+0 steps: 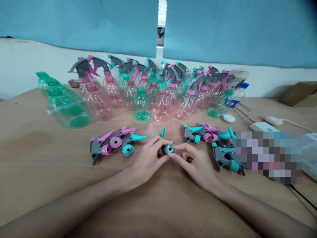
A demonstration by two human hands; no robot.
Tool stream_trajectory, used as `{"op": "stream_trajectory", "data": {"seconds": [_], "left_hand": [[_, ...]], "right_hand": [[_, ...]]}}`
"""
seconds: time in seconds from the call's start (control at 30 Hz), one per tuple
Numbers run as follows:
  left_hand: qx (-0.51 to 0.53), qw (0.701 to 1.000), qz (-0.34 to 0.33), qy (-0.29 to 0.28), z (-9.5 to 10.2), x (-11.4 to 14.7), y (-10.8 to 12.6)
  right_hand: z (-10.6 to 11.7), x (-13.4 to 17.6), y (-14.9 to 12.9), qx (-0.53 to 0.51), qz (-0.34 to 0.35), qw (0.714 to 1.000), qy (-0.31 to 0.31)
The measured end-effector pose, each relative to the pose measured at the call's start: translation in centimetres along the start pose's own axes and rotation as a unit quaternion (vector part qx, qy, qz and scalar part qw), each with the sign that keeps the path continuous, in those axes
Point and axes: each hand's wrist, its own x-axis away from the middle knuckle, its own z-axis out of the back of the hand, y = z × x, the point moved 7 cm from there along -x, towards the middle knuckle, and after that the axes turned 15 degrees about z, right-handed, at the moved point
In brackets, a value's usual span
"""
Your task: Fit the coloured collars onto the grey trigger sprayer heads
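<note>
Between my two hands is a grey and teal trigger spray head (169, 149), its round collar turned toward me. My left hand (151, 153) is closed around its grey body from the left. The thumb and forefinger of my right hand (194, 162) pinch the teal collar from the right. A teal trigger (162, 132) sticks up behind my left fingers. To the left lies a group of pink, teal and grey spray heads (115, 142). More spray heads (224, 155) lie to the right of my right hand.
Pink and green spray bottles stand in rows behind, some with heads, others open-necked like the green bottle (142, 107). A labelled bottle with a blue cap (239, 94), a white round object (228, 118), a cable and a cardboard box (299, 94) are at the right. A patch at right is pixelated.
</note>
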Motion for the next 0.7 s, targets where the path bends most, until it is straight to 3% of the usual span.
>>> {"op": "stream_trajectory", "data": {"seconds": [0.33,0.7], "left_hand": [[0.011,1.0,0.008,-0.01,0.01,-0.12,-0.04],[0.008,1.0,0.007,-0.019,-0.06,-0.13,0.14]], "right_hand": [[-0.11,-0.1,0.92,-0.066,-0.032,0.997,-0.004],[-0.49,-0.44,0.3,-0.048,0.0,0.998,-0.046]]}}
